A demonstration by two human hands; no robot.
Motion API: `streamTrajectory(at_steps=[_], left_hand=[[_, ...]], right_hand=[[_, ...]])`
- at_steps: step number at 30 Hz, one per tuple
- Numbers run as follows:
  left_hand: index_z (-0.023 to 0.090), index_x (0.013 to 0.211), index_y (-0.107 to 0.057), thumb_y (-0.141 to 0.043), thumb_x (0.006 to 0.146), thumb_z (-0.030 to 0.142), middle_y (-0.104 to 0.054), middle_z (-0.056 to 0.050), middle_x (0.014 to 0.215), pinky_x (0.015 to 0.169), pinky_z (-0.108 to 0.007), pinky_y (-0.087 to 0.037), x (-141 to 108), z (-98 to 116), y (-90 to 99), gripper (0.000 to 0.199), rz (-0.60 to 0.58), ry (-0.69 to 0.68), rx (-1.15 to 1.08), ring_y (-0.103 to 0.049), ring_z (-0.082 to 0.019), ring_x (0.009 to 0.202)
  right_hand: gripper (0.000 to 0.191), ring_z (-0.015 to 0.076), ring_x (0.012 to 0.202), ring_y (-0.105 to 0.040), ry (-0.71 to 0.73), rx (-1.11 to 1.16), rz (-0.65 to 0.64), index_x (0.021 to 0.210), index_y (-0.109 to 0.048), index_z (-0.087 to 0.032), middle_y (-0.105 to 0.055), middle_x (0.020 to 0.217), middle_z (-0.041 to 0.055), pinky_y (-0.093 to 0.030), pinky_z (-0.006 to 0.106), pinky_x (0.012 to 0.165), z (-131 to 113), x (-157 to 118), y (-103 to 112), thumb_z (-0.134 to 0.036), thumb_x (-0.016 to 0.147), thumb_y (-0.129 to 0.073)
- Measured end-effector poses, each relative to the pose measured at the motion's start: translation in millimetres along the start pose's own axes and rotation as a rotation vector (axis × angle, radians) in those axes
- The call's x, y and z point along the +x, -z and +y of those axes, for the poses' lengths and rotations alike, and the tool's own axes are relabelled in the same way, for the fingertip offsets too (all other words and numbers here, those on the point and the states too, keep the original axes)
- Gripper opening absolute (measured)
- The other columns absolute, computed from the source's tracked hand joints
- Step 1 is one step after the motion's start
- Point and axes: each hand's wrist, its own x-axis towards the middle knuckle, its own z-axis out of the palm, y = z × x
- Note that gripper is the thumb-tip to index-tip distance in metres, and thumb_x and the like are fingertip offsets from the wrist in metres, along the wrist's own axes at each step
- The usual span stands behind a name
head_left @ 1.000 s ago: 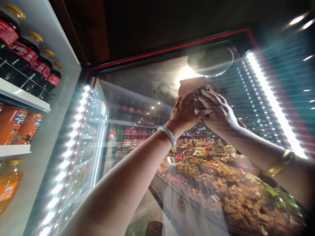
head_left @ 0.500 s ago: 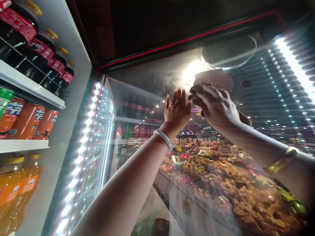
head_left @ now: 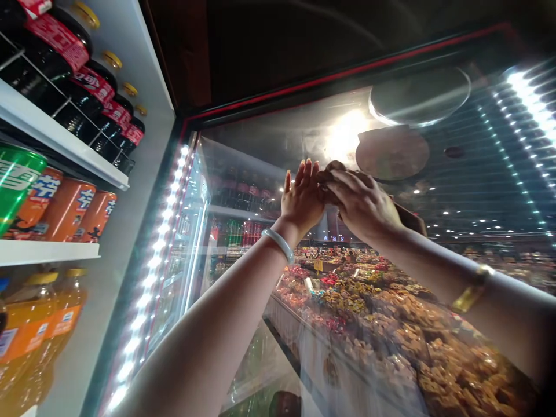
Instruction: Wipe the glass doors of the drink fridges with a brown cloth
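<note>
In the head view, both bare hands are raised in front of a glass door pane (head_left: 256,136), which fills the middle of the scene. The step in hand appears to be work with the palms and fingers at the pane's upper middle. The left hand (head_left: 303,200) has its fingers extended upward, with nothing visible in its grip. The right hand (head_left: 367,202) lies just beside it, fingers bent over a small dark shape; whether that is a held thing or a reflection I cannot tell, nor whether its grip is closed.

A next move seems to call for light, flat contact and steady wrists. Above the hands runs the red-trimmed frame (head_left: 304,84); a round sticker (head_left: 393,153) lies near the right hand. Leftward, the pane gives room as far as the LED strip (head_left: 150,278); beyond, shelved cola bottles (head_left: 93,87) and orange soda cans (head_left: 67,208) limit wide elbow swings. Rightward, the pane offers more reach.
</note>
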Motion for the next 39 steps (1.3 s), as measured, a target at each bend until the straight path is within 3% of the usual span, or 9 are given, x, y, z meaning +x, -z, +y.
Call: streamTrajectory(at_steps=[5, 9, 12, 15, 19, 22, 27, 33, 39], left_hand=[[0.021, 0.169, -0.017, -0.024, 0.104, 0.028, -0.014, -0.002, 0.178, 0.135, -0.049, 0.003, -5, -23, 7.7, 0.065, 0.013, 0.021, 0.049, -0.007, -0.020, 0.165], [0.019, 0.169, -0.015, -0.024, 0.103, 0.025, -0.014, -0.004, 0.178, 0.134, -0.048, 0.006, -8, -32, 11.2, 0.067, 0.009, -0.008, 0.082, -0.009, -0.020, 0.165], [0.018, 0.169, -0.015, -0.025, 0.104, 0.027, -0.013, -0.004, 0.178, 0.135, -0.046, 0.005, -10, -38, 14.4, 0.067, -0.028, -0.017, 0.094, -0.007, -0.020, 0.165], [0.021, 0.168, -0.019, -0.027, 0.104, 0.028, -0.013, -0.003, 0.178, 0.135, -0.046, 0.002, -11, -50, 19.2, 0.065, -0.058, 0.023, 0.106, -0.005, -0.020, 0.165], [0.018, 0.168, -0.018, -0.022, 0.104, 0.027, -0.012, -0.004, 0.178, 0.135, -0.046, 0.001, -13, -72, 24.3, 0.065, -0.039, 0.042, 0.129, -0.007, -0.020, 0.165], [0.016, 0.168, -0.017, -0.022, 0.104, 0.027, -0.013, -0.005, 0.178, 0.135, -0.045, 0.002, -17, -81, 24.0, 0.066, -0.021, 0.022, 0.121, -0.008, -0.020, 0.165], [0.022, 0.169, -0.016, -0.028, 0.104, 0.030, -0.012, -0.003, 0.178, 0.135, -0.044, 0.001, -24, -88, 23.3, 0.067, -0.032, 0.023, 0.058, -0.008, -0.019, 0.165], [0.021, 0.169, -0.016, -0.023, 0.104, 0.028, -0.009, -0.003, 0.178, 0.135, -0.045, 0.000, -33, -105, 28.8, 0.065, -0.045, 0.083, 0.081, -0.005, -0.020, 0.165], [0.017, 0.169, -0.015, -0.021, 0.105, 0.025, -0.011, -0.005, 0.178, 0.135, -0.042, 0.000, -42, -113, 32.6, 0.065, -0.055, 0.043, 0.126, -0.007, -0.019, 0.165]], right_hand=[[0.051, 0.0393, 0.139, -0.050, -0.006, 0.014, -0.043, 0.143, -0.062, -0.029, -0.048, 0.162, 0.0041, -0.059, 0.060, 0.100, 2, 42, -8, -0.015, 0.095, -0.050], [0.046, 0.0418, 0.133, -0.054, -0.134, 0.034, 0.007, 0.138, -0.065, -0.034, -0.052, 0.157, 0.0037, -0.061, 0.062, 0.093, 0, 24, 1, -0.018, 0.096, -0.052], [0.055, 0.0408, 0.139, -0.049, -0.055, 0.064, 0.007, 0.145, -0.060, -0.034, -0.052, 0.158, 0.0037, -0.057, 0.064, 0.103, -24, 7, -6, -0.014, 0.094, -0.052], [0.057, 0.0371, 0.141, -0.048, 0.070, 0.090, -0.025, 0.147, -0.059, -0.030, -0.052, 0.158, 0.0044, -0.055, 0.061, 0.111, -42, 25, -24, -0.011, 0.093, -0.050], [0.053, 0.0374, 0.138, -0.049, 0.030, 0.079, 0.004, 0.143, -0.061, -0.029, -0.051, 0.159, 0.0043, -0.061, 0.059, 0.100, -34, 60, -37, -0.014, 0.094, -0.047], [0.059, 0.0403, 0.137, -0.049, -0.007, 0.073, 0.056, 0.148, -0.055, -0.035, -0.050, 0.159, 0.0030, -0.062, 0.063, 0.094, -29, 50, -34, -0.016, 0.093, -0.049], [0.066, 0.0398, 0.143, -0.047, 0.072, 0.105, 0.033, 0.155, -0.049, -0.036, -0.054, 0.156, 0.0035, -0.053, 0.067, 0.112, -68, 29, -39, -0.013, 0.093, -0.048], [0.056, 0.0387, 0.140, -0.050, 0.053, 0.096, 0.043, 0.149, -0.057, -0.029, -0.053, 0.157, 0.0061, -0.047, 0.068, 0.115, -76, 75, -48, -0.015, 0.095, -0.049], [0.050, 0.0443, 0.135, -0.051, 0.000, 0.036, 0.072, 0.147, -0.059, -0.023, -0.049, 0.161, 0.0116, -0.051, 0.065, 0.105, -90, 23, -38, -0.035, 0.098, -0.054]])
